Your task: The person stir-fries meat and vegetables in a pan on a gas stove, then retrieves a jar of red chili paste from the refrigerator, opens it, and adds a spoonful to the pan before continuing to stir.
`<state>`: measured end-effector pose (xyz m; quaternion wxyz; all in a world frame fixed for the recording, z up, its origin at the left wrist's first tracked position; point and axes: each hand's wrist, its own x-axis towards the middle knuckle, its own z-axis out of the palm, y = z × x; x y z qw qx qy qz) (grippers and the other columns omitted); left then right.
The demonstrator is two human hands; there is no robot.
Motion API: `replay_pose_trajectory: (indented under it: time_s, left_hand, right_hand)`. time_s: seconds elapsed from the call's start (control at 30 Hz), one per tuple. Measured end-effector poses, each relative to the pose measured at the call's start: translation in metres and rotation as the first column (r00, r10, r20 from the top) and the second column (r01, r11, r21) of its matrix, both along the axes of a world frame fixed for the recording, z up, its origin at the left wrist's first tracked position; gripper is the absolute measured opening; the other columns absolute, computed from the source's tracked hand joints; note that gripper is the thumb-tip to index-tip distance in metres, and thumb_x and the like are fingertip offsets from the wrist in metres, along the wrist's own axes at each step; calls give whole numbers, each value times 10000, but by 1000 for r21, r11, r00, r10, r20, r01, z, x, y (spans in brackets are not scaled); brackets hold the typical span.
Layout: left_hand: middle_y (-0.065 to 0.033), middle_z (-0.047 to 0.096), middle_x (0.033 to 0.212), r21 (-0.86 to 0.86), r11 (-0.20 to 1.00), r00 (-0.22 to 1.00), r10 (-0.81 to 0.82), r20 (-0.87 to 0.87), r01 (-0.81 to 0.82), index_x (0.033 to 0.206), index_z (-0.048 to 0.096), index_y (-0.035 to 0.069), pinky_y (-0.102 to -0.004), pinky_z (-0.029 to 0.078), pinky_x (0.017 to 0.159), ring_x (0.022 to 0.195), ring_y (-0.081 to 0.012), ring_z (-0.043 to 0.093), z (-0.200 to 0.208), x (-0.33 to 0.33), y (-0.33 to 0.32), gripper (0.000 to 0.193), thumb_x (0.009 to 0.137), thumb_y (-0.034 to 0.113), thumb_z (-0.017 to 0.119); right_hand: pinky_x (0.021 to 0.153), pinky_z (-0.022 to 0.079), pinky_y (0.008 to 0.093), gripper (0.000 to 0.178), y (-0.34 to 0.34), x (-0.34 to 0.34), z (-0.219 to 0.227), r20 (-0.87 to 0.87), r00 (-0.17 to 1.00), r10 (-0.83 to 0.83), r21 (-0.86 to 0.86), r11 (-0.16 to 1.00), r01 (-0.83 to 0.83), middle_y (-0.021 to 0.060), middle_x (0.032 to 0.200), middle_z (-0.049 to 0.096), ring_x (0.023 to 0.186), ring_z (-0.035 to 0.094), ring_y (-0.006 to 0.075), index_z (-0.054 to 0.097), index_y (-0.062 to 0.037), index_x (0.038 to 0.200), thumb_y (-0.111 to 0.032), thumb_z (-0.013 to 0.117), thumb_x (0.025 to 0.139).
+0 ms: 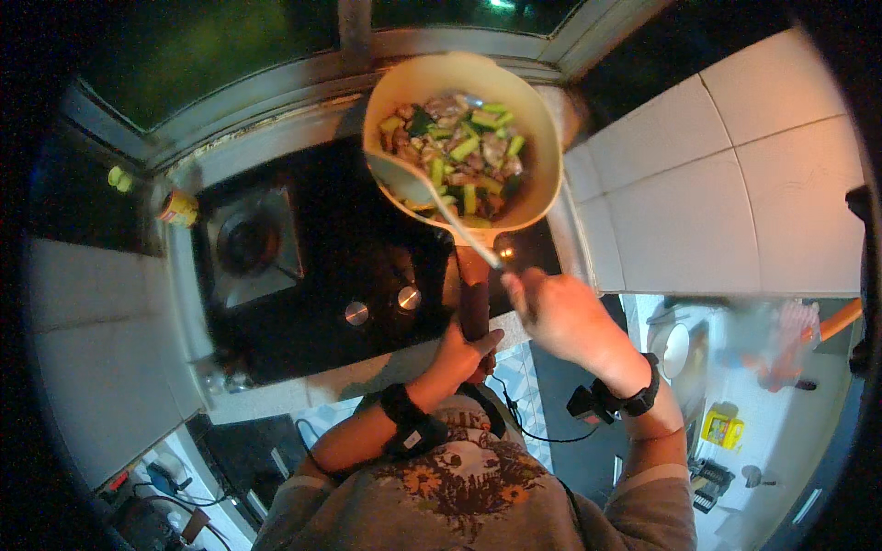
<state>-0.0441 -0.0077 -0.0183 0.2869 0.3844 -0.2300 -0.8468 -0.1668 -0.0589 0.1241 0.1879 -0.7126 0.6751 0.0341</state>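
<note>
1. Pan (544, 165), deep and cream-coloured, over the right part of a black hob (322, 239) beneath a window (211, 69), its handle (475, 312) pointing toward the person, likely for easy reach
2. Left hand (464, 356) wrapped around that handle's end, apparently steadying the pan
3. Right hand (571, 314) grasping a pale spatula (401, 181) by its dark grip, broad head inside the pan at near left
4. Green pieces (466, 148) and likely meat (446, 107) inside, seemingly contained by high walls
</note>
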Motion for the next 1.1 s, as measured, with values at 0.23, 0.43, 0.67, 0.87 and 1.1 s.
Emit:
replay_pose_trajectory:
  time_s: [0.23,0.43,0.67,0.87,1.1]
  left_hand:
    - [-56,509,647,-10,1000,1000,14,16,-14,1171,348,45,-292,438,415,469,-151,507,2,0,0,451,829,98,638]
    - [-54,511,633,7,999,999,31,19,-31,1222,346,33,-288,424,408,461,-150,501,6,-1,-2,482,834,92,627]
    - [-60,511,700,14,1000,999,-8,31,7,1182,354,50,-293,452,445,507,-138,513,11,1,-7,456,827,100,637]
    - [-58,509,704,-3,1000,1000,0,-3,0,1131,363,50,-301,461,460,515,-139,510,12,1,-10,415,826,98,641]
    - [-64,512,731,11,1000,999,-20,-33,20,1073,355,63,-322,498,471,542,-156,539,5,0,-12,396,820,105,656]
  right_hand:
    - [534,489,472,371,-41,-39,-59,-196,980,9,-167,985,-42,196,626,601,618,613,370,556,-1,792,-297,388,941]
    - [628,508,465,436,-75,-88,-57,-289,931,-221,-213,963,163,222,775,632,745,627,376,596,-6,844,-332,329,956]
    - [696,516,458,422,-102,-73,-51,-256,940,-226,-106,973,205,227,862,644,826,633,368,621,6,872,-319,360,932]
    - [643,514,472,399,-71,-15,-58,-93,992,-85,-120,990,74,220,759,639,738,637,376,599,12,838,-294,363,936]
    - [526,485,489,434,6,-58,-25,-236,971,-47,-69,997,31,203,608,597,593,601,399,559,-41,791,-390,357,949]
